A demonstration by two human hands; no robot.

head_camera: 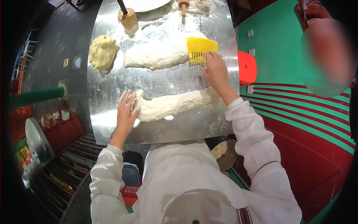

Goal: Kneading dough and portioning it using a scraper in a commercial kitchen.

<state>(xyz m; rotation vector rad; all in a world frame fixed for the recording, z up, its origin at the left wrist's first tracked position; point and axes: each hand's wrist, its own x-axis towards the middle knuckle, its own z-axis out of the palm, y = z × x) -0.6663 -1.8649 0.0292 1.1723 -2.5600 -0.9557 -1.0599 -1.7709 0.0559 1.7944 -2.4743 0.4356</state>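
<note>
A long roll of pale dough lies across the near half of a floured metal worktable. My left hand rests at its left end, fingers spread, touching the dough. Farther back is a thicker slab of white dough. At that slab's right end lies a yellow plastic dough scraper with comb teeth. My right hand is at the scraper's lower right edge, fingertips over it; whether they grip it is unclear. A yellowish lump of dough sits by the table's left edge.
A wooden block with a dark handle, a rolling pin and a large white round item stand at the back. A red stool is right of the table. Below its near edge, a metal pot holds dough.
</note>
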